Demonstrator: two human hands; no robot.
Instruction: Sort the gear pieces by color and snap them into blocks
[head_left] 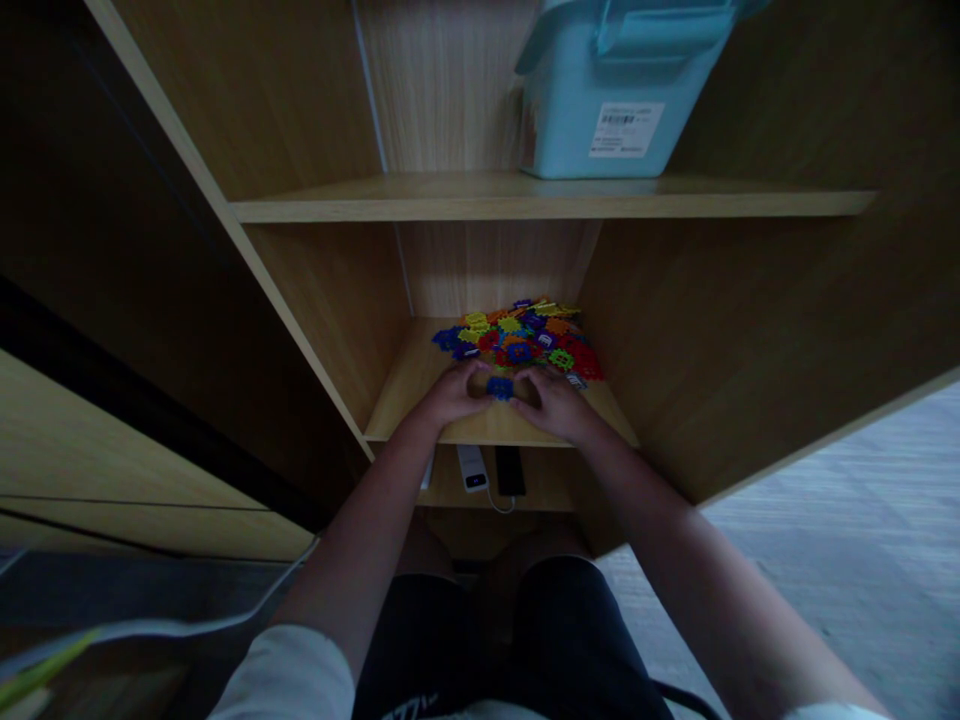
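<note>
the left hand and the right hand meet at the front of a light wooden cupboard shelf. the fingers of both are curled in and pinch a small blue toothed plastic piece from either side. the dim light hides whether a second piece sits under the fingers. the piece is held just above the shelf board, at the near edge of a heap of flat interlocking plastic pieces in red, yellow, green, orange and blue, which fills the middle and back of the same compartment.

judging from the grip, the work in hand is handling one piece taken from the heap. pressing it onto another would call for lining up the teeth and a steady two-handed squeeze, with the heap left undisturbed.

on the board below lie a white oblong device with a cable and a black oblong device beside it. on the shelf above stands a pale blue plastic lidded box bearing a white barcode label. its print is too small to read. white lettering on the dark shorts is cut off by the frame and is also unreadable.
</note>
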